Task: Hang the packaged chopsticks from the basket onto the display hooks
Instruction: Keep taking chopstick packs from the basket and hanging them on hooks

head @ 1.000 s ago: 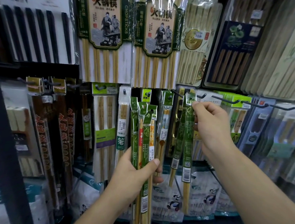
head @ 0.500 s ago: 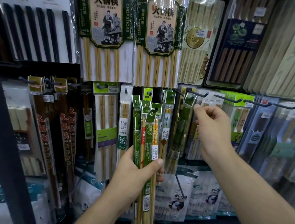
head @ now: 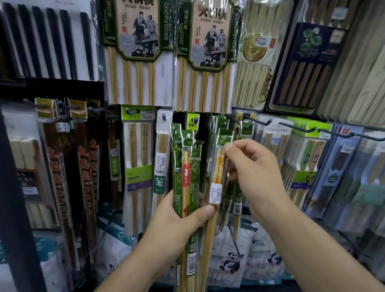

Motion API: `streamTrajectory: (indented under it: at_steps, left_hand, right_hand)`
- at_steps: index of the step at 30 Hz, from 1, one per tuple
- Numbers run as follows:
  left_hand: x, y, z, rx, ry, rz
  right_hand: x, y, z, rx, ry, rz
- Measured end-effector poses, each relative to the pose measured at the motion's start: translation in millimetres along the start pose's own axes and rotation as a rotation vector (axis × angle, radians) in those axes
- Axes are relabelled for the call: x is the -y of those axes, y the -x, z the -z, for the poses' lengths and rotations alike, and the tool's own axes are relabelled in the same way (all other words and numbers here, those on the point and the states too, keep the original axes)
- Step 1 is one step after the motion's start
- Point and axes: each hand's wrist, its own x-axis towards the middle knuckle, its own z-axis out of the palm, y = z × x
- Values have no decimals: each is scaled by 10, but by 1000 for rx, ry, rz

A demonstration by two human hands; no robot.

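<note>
Before the hook wall, the left hand [head: 176,220] grips a bundle of packaged chopsticks [head: 186,168] — long axis vertical, green header cards uppermost. The right hand [head: 256,176] pinches the top of one yellow-patterned pack [head: 218,171] — upright, just below the display hooks [head: 258,122].

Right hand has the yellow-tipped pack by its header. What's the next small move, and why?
Probably lift the yellow-tipped pack up clear of the bundle toward the hook just above. The right hand pinches its green header, its lower part sits among the packs the left hand grips, and the header is not yet on any hook.
</note>
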Motion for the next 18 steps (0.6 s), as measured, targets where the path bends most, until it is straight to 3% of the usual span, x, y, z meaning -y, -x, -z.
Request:
streamTrajectory:
  at_steps: [2,7,18]
  left_hand:
    - [15,-19,20,-43,-67,-1]
    - [16,-26,38,-35,79,22]
    - [1,-13,23,42,28,45]
  right_hand:
    - [34,-57,41,-69,-53,-17]
    - [79,-237,185,-233,-92,-17]
    - [-53,-381,212,-253,-50,-74]
